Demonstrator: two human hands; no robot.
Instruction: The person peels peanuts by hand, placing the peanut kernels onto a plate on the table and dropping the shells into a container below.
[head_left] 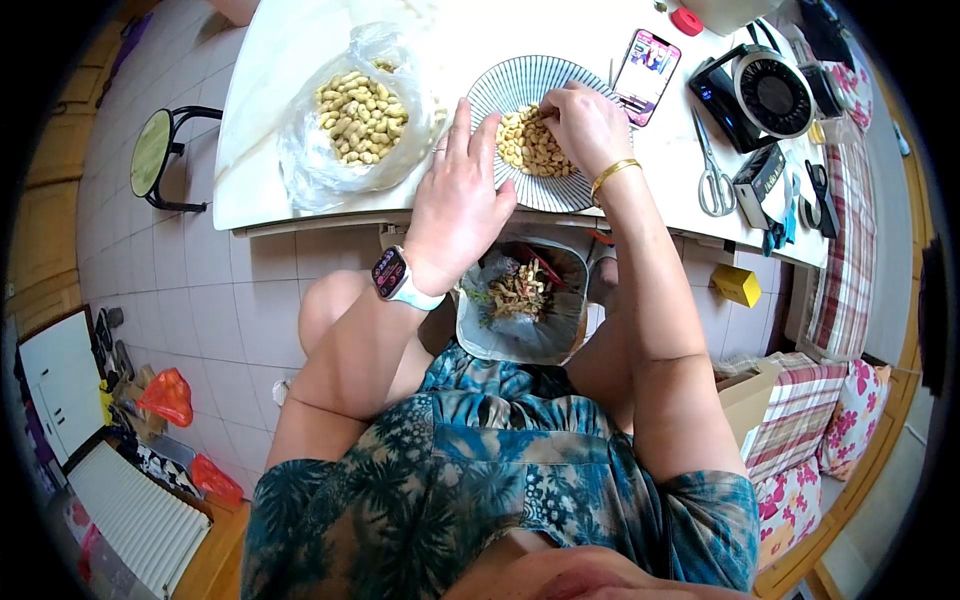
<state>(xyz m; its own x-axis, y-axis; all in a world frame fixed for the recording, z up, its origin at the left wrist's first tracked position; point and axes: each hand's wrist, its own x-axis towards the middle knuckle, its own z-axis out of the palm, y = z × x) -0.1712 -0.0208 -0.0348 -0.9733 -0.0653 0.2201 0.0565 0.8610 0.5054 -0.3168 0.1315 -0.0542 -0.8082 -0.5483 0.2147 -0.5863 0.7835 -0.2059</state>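
Note:
A blue-and-white striped plate (490, 85) holds a heap of shelled peanuts (535, 150). Over the right part of the heap, my right hand (590, 128) points its fingers down, pressed together; what lies between them is hidden. My left hand (462, 205) is at the plate's left edge with its fingers stretched out and thumb apart, and nothing shows in it. To its left, a clear plastic bag (300, 150) stands open with unshelled peanuts (362, 118) inside. Below the table edge, between my knees, a lined trash bin (480, 335) contains peanut shells (522, 290) and other scraps.
Right of the plate lie a lit phone (648, 78), scissors (712, 175) and a black device with a round grille (770, 92). A red cap (686, 21) sits farther back. On the floor are a stool (152, 153) at left and a yellow box (737, 285) at right.

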